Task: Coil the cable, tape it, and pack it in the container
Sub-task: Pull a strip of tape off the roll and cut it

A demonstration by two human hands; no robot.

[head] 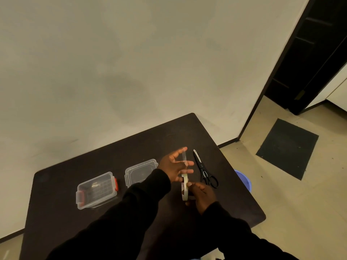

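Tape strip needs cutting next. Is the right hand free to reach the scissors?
Probably not yet: the right hand holds the tape roll. The scissors lie close beside it, unobstructed.

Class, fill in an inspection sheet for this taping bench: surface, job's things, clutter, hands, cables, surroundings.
Surface: dark table, set against a wall.
Job's things: clear container with red latches, open; its lid lies beside it; tape roll; scissors lying closed.
Clutter: nothing seen.
Hands: right hand grips the tape roll; left hand pulls a strip of tape away from it.
Cables: nothing seen.
Surroundings: blue bucket past the table edge, dark floor mat, dark door.
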